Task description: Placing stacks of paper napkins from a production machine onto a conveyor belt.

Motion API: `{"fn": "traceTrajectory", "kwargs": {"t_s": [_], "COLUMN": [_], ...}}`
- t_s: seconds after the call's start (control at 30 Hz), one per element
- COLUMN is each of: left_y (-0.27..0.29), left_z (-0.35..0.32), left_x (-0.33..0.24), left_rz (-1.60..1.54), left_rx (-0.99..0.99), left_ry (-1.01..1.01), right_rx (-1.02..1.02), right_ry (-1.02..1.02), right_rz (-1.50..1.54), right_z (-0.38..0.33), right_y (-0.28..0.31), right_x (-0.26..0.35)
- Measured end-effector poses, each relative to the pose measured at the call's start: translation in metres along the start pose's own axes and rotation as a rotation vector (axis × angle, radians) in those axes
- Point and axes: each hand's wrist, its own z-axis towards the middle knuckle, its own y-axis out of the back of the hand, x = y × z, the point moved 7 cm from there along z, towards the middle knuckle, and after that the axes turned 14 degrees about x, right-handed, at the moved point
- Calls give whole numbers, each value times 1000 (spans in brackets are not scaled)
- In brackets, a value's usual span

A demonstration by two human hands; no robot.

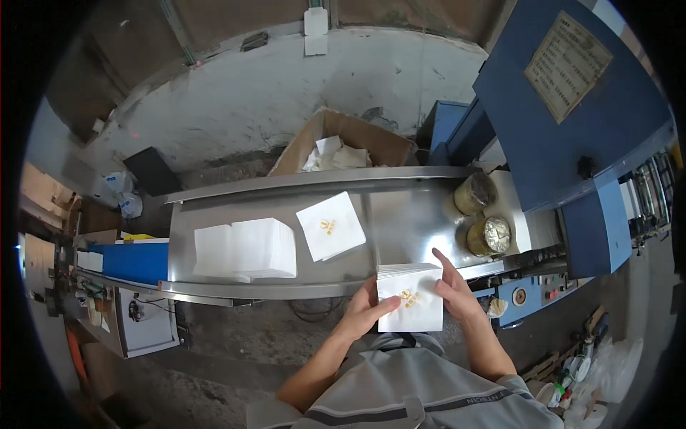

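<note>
Between my two hands, just off the near edge of the steel table, is a stack of white paper napkins (400, 317) with a gold print on top. My left hand (368, 309) closes on its left side, thumb lying over the top sheet. At the right side, my right hand (455, 289) grips with the thumb on top and the index finger stretched out past the stack. Another printed napkin pile (332, 232) lies flat and slightly turned on the table. Left of it, plain-looking white napkins (246, 249) rest in a fanned row.
The steel table (400, 207) has raised rails along both long sides. Two jars (489, 237) stand at its right end, by a blue machine (564, 107). A cardboard box (293, 151) with crumpled paper sits behind the table. A blue belt (132, 263) adjoins the left end.
</note>
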Motion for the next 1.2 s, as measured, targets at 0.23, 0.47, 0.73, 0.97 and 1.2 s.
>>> {"fn": "traceTrajectory", "kwargs": {"t_s": [0.23, 0.47, 0.73, 0.97, 1.2], "left_y": [-19, -32, -37, 47, 126], "left_z": [-1, 0, -1, -33, -26], "left_x": [-15, -19, -18, -71, -105], "left_rz": [116, 160, 244, 369, 979], "left_rx": [-63, -169, -169, -631, -1092], "left_ry": [-24, -75, -30, -216, -118], "right_rx": [-15, 6, 129, 42, -43], "right_ry": [-8, 36, -15, 45, 76], "right_rz": [23, 95, 157, 130, 71], "right_z": [-4, -4, -6, 1, 1], "right_y": [-2, 13, 17, 34, 56], "right_x": [6, 1, -5, 14, 24]}}
